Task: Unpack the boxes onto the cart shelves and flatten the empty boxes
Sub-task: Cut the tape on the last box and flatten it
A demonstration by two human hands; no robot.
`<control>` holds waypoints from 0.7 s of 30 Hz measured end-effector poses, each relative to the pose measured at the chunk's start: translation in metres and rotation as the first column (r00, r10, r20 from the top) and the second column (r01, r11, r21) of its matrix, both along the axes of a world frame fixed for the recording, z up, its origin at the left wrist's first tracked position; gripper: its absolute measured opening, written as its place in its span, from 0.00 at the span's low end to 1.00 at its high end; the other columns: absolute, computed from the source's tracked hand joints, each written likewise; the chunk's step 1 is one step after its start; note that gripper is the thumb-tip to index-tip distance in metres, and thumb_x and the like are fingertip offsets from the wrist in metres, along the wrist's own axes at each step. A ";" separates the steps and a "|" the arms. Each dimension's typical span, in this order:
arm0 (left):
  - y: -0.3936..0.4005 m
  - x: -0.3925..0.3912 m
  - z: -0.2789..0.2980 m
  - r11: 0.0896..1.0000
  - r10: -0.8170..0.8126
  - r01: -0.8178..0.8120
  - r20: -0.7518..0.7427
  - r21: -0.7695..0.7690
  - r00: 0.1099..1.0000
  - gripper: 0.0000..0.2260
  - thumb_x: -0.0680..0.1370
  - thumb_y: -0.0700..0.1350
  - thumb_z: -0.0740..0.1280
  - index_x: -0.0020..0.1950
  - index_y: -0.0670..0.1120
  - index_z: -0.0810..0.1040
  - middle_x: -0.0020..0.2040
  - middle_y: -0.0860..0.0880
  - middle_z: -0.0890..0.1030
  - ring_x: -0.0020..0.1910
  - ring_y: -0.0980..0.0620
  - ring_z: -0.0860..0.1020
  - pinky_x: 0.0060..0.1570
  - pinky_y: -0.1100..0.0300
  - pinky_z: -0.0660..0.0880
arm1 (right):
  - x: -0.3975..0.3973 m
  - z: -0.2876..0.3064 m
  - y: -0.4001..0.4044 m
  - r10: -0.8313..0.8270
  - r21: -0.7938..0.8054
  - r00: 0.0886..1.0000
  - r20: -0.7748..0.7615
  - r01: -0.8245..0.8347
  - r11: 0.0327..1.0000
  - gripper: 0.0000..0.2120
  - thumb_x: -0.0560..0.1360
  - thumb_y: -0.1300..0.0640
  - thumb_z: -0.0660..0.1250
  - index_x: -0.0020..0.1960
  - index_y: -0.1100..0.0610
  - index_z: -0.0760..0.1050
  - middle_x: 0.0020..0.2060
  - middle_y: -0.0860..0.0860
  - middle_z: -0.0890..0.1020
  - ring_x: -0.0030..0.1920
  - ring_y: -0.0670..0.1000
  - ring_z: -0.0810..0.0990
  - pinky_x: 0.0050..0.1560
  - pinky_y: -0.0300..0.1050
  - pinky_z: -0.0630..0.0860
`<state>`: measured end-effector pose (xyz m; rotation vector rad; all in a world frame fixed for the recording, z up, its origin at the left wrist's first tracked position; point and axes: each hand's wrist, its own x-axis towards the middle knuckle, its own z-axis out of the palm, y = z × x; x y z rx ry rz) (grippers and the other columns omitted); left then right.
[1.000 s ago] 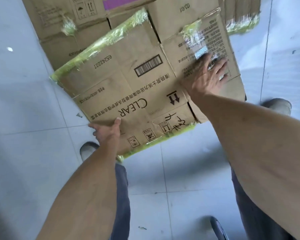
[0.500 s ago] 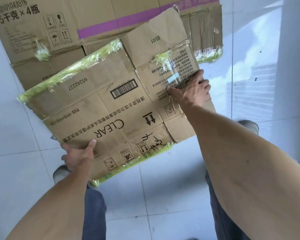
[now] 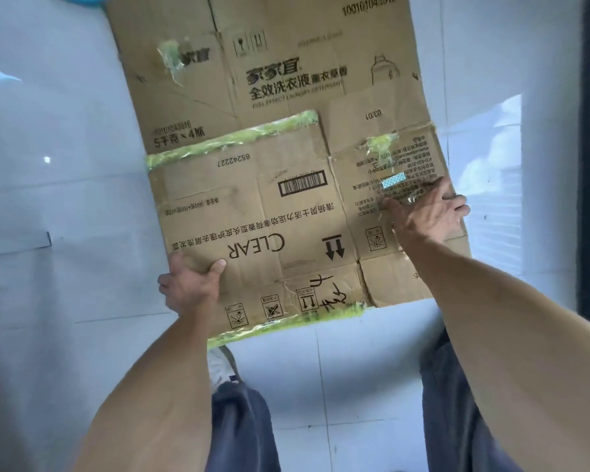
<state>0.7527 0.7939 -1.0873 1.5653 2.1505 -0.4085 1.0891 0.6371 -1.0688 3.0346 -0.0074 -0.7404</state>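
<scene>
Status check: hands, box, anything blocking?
Left hand and right hand both gripping flattened CLEAR box. Held over flattened detergent box. Nothing blocking.

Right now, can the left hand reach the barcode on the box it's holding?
Probably yes. The left hand grips the near edge of the flattened CLEAR box, and the barcode lies uncovered farther up; letting go would leave only the right hand holding.
</scene>
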 end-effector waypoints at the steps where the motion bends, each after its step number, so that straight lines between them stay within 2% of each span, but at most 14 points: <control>1: 0.018 0.002 0.015 1.000 -0.018 0.018 0.019 0.011 1.000 0.38 0.66 0.65 0.76 0.70 0.54 0.65 0.61 0.35 0.70 0.63 0.34 0.70 0.60 0.42 0.70 | -0.001 0.017 0.011 -0.028 0.021 0.999 0.020 0.028 0.999 0.42 0.64 0.35 0.76 0.65 0.55 0.60 0.59 0.62 0.69 0.59 0.61 0.68 0.60 0.55 0.67; 7: 0.101 0.011 0.082 0.988 -0.108 0.105 0.023 0.114 0.994 0.37 0.64 0.65 0.76 0.68 0.54 0.66 0.60 0.35 0.71 0.62 0.34 0.71 0.60 0.43 0.70 | -0.009 0.080 0.058 -0.156 0.142 0.988 -0.003 0.155 0.978 0.41 0.63 0.40 0.78 0.65 0.54 0.60 0.60 0.62 0.68 0.60 0.62 0.67 0.62 0.59 0.69; 10: 0.121 0.027 0.085 0.984 -0.104 0.101 0.014 0.145 0.995 0.38 0.64 0.65 0.76 0.67 0.52 0.66 0.59 0.35 0.72 0.61 0.34 0.71 0.59 0.43 0.70 | 0.011 0.080 0.077 -0.141 0.143 0.989 -0.036 0.144 0.979 0.44 0.64 0.36 0.77 0.68 0.55 0.60 0.59 0.62 0.68 0.59 0.61 0.67 0.61 0.59 0.70; 14: 0.147 0.082 0.058 0.991 -0.055 0.044 0.084 0.130 0.995 0.38 0.65 0.63 0.76 0.69 0.51 0.66 0.62 0.36 0.70 0.65 0.36 0.69 0.62 0.42 0.68 | 0.061 0.062 0.103 -0.003 0.118 0.999 0.042 -0.002 0.993 0.39 0.68 0.34 0.72 0.65 0.57 0.61 0.60 0.63 0.68 0.59 0.62 0.67 0.63 0.57 0.67; 17: 0.171 0.099 0.031 0.990 -0.035 0.024 0.079 0.136 0.996 0.39 0.65 0.63 0.77 0.69 0.48 0.66 0.63 0.36 0.71 0.65 0.37 0.70 0.63 0.43 0.69 | 0.077 0.038 0.120 0.032 0.093 0.998 0.054 -0.037 0.995 0.36 0.68 0.36 0.71 0.64 0.56 0.61 0.59 0.64 0.69 0.58 0.62 0.67 0.63 0.59 0.68; 21: 0.213 0.107 -0.026 0.990 -0.043 0.038 0.039 0.135 0.998 0.39 0.64 0.63 0.77 0.67 0.47 0.66 0.62 0.35 0.73 0.63 0.35 0.72 0.60 0.41 0.72 | 0.084 -0.027 0.146 0.037 0.078 0.999 0.025 -0.039 0.996 0.43 0.64 0.31 0.73 0.65 0.56 0.61 0.57 0.63 0.70 0.58 0.62 0.68 0.61 0.59 0.71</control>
